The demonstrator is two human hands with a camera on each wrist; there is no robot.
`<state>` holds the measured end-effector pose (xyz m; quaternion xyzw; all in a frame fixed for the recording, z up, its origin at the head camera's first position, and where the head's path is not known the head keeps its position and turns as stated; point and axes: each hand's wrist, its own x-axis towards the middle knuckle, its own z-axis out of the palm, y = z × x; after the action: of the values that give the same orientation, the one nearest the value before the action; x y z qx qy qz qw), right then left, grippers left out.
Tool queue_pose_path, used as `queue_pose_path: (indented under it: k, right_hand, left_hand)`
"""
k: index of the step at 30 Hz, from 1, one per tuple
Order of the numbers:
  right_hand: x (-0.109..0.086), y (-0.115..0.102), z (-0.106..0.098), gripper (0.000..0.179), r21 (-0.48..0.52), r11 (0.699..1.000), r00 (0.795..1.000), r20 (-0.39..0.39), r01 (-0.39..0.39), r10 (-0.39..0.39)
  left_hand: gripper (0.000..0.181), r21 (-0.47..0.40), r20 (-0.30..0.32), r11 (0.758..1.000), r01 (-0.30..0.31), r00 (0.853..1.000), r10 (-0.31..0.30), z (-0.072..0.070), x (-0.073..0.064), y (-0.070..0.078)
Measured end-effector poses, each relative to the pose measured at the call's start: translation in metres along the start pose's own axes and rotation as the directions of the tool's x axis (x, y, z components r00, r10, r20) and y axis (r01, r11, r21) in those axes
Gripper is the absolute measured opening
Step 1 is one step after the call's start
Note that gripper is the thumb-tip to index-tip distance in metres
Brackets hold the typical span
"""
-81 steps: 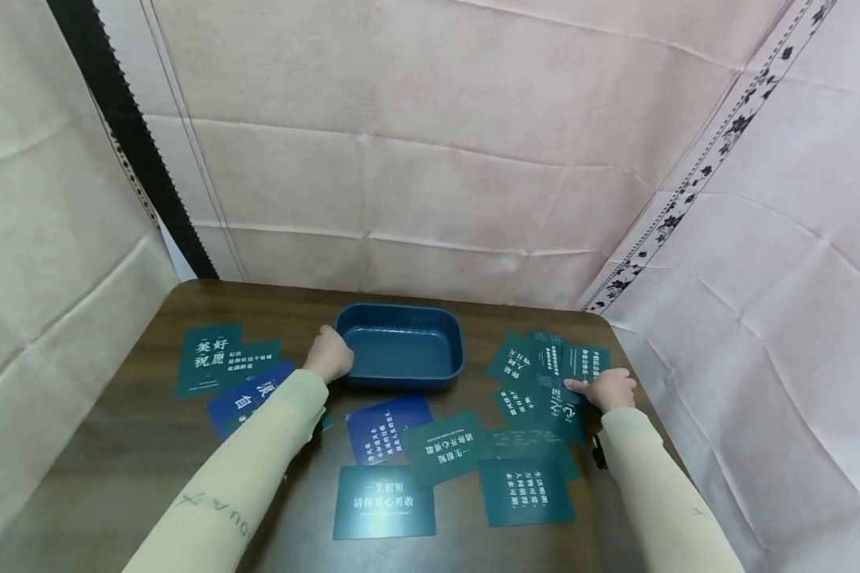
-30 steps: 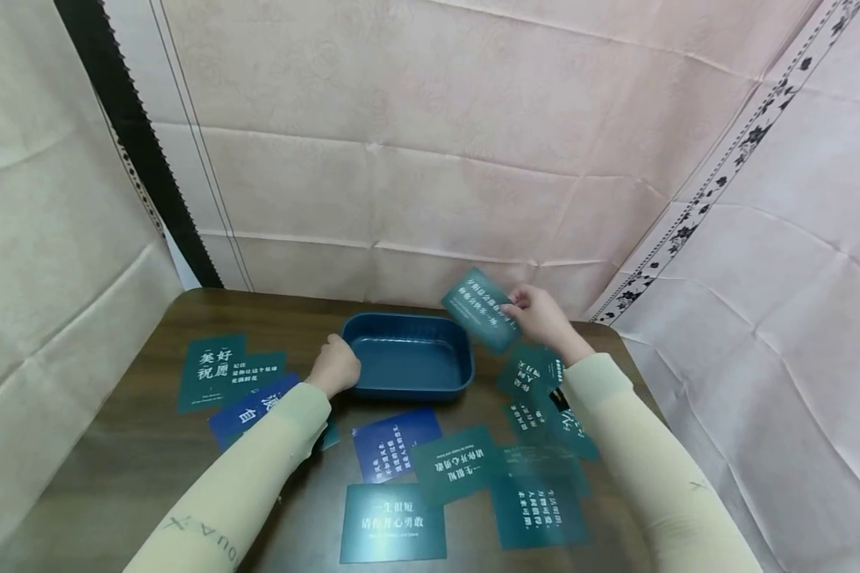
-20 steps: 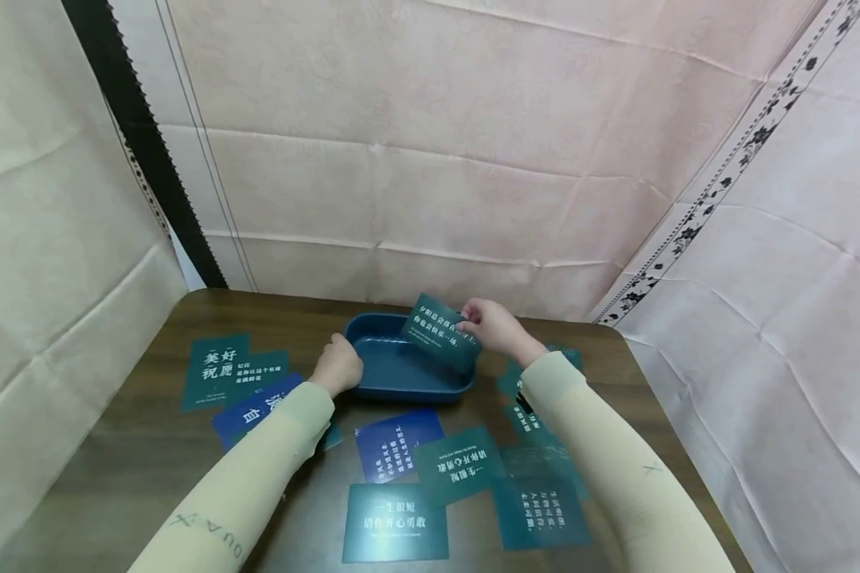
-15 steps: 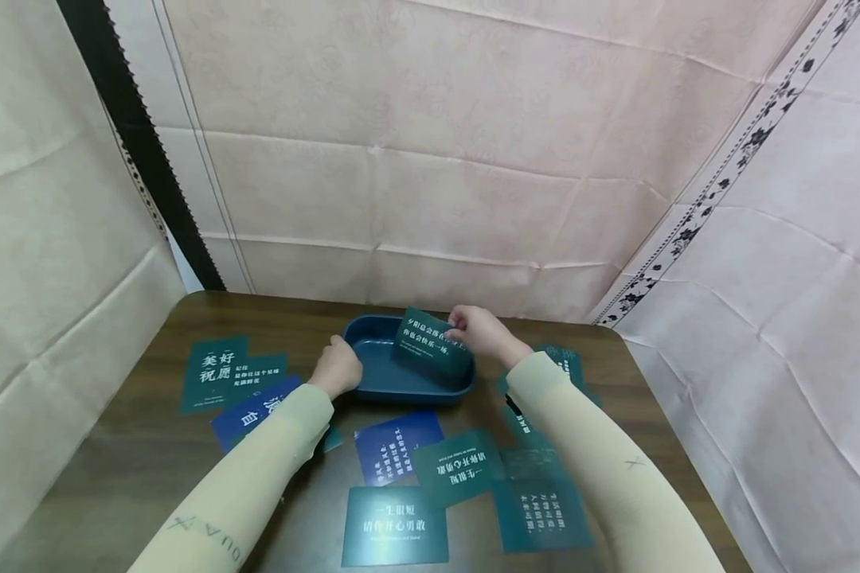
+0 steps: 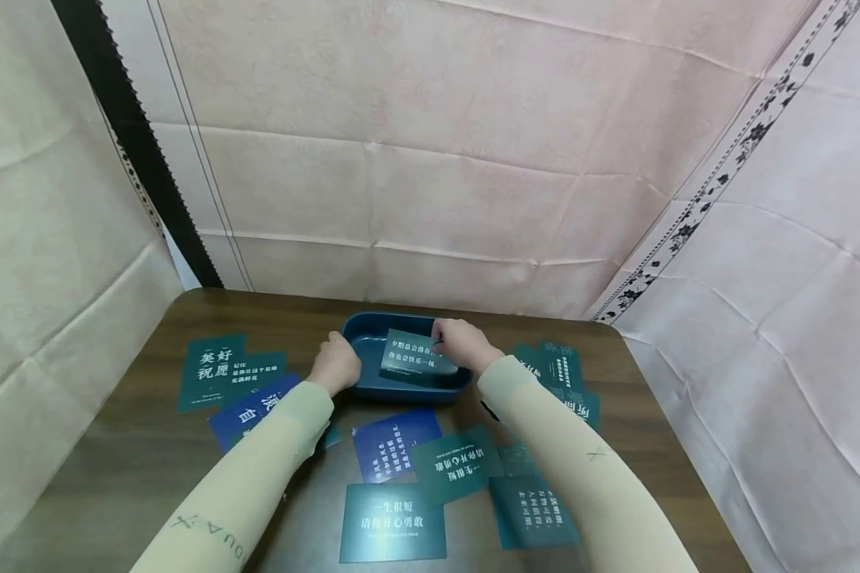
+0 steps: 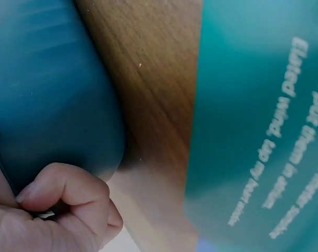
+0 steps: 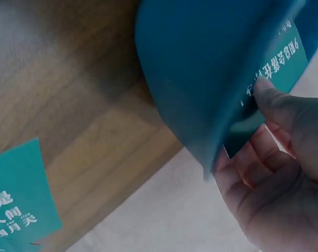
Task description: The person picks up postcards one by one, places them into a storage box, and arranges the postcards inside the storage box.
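Observation:
A dark blue rectangular tray (image 5: 401, 393) stands near the table's back edge. My left hand (image 5: 335, 366) grips its left rim; in the left wrist view, curled fingers (image 6: 70, 184) and thumb meet at the rim of the tray (image 6: 54, 105). A green printed card (image 5: 408, 356) lies tilted inside the tray, its right end pinched by my right hand (image 5: 466, 345). In the right wrist view my thumb presses on the printed face of the card (image 7: 289, 63), with the other fingers behind it near the tray's wall (image 7: 201, 68). The card's right end is hidden behind the hand in the head view.
Green cards (image 5: 215, 371) and a blue card (image 5: 247, 410) overlap at the left. A blue card (image 5: 394, 444) and several green cards (image 5: 392, 523) lie in front of the tray. More green cards (image 5: 560, 366) are at the right, partly under my sleeve. Cloth walls (image 5: 416, 199) enclose the table.
My right hand has picked a green card from the right-hand group, carried it left over the tray and lowered it inside. My left hand has stayed on the tray's rim.

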<state>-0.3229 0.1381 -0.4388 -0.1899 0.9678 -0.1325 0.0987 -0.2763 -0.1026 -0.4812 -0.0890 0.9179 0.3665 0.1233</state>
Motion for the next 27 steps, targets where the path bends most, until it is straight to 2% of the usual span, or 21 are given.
queue_pose_path:
  k: [5, 12, 21, 27]
  right_hand:
    - [0.004, -0.005, 0.01, 0.024, -0.087, 0.996, 1.0, 0.009, -0.021, 0.022]
    - [0.008, -0.01, 0.017, 0.035, -0.195, 0.981, 0.999, 0.047, 0.021, -0.012]
    - [0.002, -0.01, 0.028, 0.04, -0.219, 0.974, 0.995, 0.093, 0.054, -0.034]
    - [0.002, -0.009, 0.035, 0.038, -0.235, 0.972, 0.995, 0.096, 0.028, -0.005]
  left_hand:
    - [0.059, -0.021, -0.002, 1.0, 0.007, 1.0, -0.007, -0.001, 0.002, -0.001]
    - [0.059, -0.037, -0.015, 0.999, 0.009, 1.0, -0.01, -0.003, 0.002, -0.001]
    - [0.058, -0.02, -0.008, 1.0, -0.004, 1.0, 0.004, -0.001, 0.002, -0.001]
    - [0.059, -0.01, -0.007, 1.0, 0.001, 1.0, -0.001, 0.001, 0.003, -0.001]
